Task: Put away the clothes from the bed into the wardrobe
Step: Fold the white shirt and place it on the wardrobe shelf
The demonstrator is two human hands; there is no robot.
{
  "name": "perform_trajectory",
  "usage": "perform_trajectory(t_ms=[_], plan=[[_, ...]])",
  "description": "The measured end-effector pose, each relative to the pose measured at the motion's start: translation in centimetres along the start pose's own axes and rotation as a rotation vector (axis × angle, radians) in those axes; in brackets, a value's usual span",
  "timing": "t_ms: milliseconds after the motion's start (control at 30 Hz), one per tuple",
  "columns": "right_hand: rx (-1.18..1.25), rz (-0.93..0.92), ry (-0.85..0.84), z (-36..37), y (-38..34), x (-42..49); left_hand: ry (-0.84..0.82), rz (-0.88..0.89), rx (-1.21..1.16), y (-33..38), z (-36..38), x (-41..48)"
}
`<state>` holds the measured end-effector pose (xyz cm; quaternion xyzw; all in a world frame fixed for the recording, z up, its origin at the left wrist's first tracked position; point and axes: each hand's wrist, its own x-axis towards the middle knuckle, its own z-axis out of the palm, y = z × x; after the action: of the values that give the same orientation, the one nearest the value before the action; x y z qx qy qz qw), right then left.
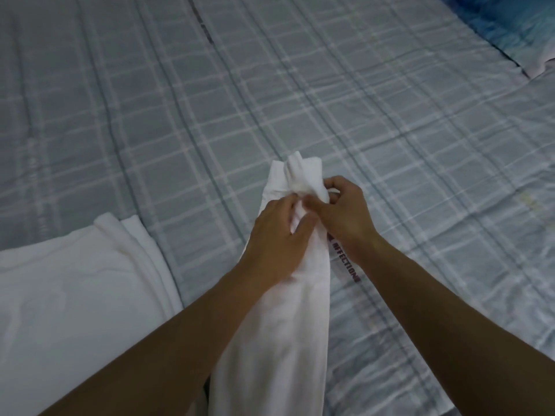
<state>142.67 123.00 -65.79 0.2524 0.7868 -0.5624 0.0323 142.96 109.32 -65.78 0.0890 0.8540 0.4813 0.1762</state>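
A white garment (282,319) with dark printed lettering along one edge lies bunched lengthwise on the bed, running from the bottom of the view up to the middle. My left hand (276,232) grips the cloth near its upper end, fingers curled into the folds. My right hand (342,211) pinches the same bunched top from the right side. A short tuft of the garment sticks up beyond both hands. A second white garment (75,295) lies spread flat at the lower left. The wardrobe is not in view.
The bed (180,100) is covered by a grey-blue checked sheet that fills most of the view. A blue patterned pillow (510,28) sits at the top right corner.
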Motion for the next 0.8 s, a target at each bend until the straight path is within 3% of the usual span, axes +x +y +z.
perform_trajectory(t_ms=[100,233,433,567,700,800], plan=[[0.108,-0.151,-0.094,0.5,-1.7,-1.9,0.020,-0.147,-0.362,1.6,-1.0,-0.6],[0.086,-0.302,-0.202,1.2,-3.7,-4.8,0.113,-0.235,-0.650,2.7,-3.8,-1.8],[0.044,-0.511,-0.300,3.8,-7.1,-9.3,0.155,-0.203,-0.668,3.4,-10.1,-5.4],[-0.027,-0.754,-0.323,8.5,-10.1,-12.2,0.165,-0.197,-0.753,1.6,-15.3,-8.6],[-0.200,-0.910,-0.328,14.4,-12.0,-15.1,0.303,-0.201,-0.918,-2.8,-21.1,-11.8],[-0.298,-0.883,-0.443,18.4,-11.3,-16.7,0.431,-0.350,-1.119,-7.6,-24.9,-13.6]])
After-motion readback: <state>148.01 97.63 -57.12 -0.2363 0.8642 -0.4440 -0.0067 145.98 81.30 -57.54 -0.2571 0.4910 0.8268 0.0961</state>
